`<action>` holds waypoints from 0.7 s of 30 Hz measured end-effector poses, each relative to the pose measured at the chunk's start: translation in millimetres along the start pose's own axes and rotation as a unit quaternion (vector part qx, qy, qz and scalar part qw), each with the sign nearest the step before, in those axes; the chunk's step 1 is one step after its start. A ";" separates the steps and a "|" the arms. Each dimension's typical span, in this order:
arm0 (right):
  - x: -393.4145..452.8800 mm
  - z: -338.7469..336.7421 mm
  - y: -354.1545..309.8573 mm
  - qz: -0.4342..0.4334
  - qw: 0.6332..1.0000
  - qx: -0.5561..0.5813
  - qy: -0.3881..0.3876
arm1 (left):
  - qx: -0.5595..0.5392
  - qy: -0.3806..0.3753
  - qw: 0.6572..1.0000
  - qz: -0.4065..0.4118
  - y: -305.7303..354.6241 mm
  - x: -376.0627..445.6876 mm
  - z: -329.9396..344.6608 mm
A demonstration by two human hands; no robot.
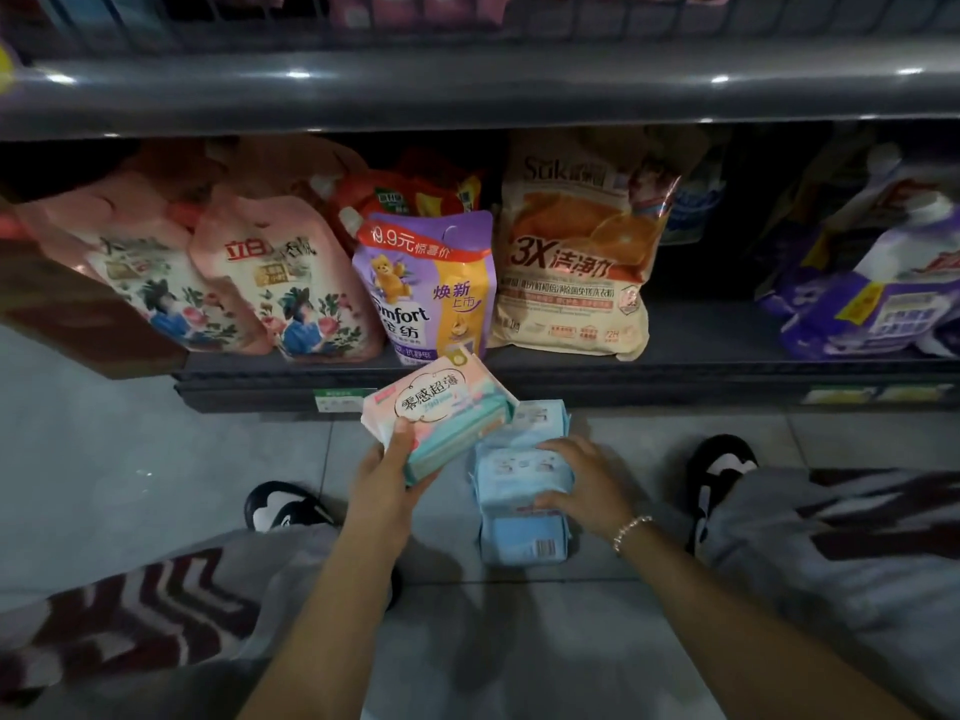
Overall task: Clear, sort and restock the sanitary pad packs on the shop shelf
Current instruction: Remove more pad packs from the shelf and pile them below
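Observation:
My left hand [388, 478] grips a pink and teal sanitary pad pack [439, 407], held tilted above the floor in front of the bottom shelf. My right hand [582, 480] grips a pale blue pad pack [519, 472] that lies on top of a small pile on the floor. Another blue pack [522, 537] lies nearer to me and a further one [540, 415] pokes out behind, close to the shelf base.
The bottom shelf [727, 350] holds laundry refill pouches: two pink floral ones [280, 283], a purple Comfort pouch [426, 288], an orange Suk bag [576, 252] and purple packs at right [872, 283]. My feet [283, 506] flank the pile on the grey tiled floor [156, 459].

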State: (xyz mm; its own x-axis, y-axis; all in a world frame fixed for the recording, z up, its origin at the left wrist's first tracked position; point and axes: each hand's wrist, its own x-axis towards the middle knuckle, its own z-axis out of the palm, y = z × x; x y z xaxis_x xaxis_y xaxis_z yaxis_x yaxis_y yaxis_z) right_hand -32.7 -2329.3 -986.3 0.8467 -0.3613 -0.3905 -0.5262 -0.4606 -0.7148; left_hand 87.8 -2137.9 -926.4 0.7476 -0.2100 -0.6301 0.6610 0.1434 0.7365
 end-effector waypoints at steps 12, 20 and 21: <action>-4.4 -4.3 -9.7 0.060 0.994 0.069 0.068 | 0.030 -0.029 0.998 -0.042 -7.2 -0.7 -18.7; -5.7 -31.9 -54.9 0.083 0.933 0.348 -0.047 | 0.116 -0.151 0.981 -0.038 -0.2 -20.6 -3.7; -5.4 -35.5 -55.8 0.080 0.927 0.365 -0.045 | 0.127 -0.167 0.977 -0.032 0.7 -22.9 0.3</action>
State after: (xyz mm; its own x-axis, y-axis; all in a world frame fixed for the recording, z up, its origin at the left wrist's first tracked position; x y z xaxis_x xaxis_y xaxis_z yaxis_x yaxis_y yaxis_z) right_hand -10.7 -2330.4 -923.8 0.7832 -0.2941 -0.5478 -0.4797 0.2747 -0.8333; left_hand 71.1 -2133.3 -911.4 0.6142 -0.5216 -0.5922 0.6366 -0.1161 0.7624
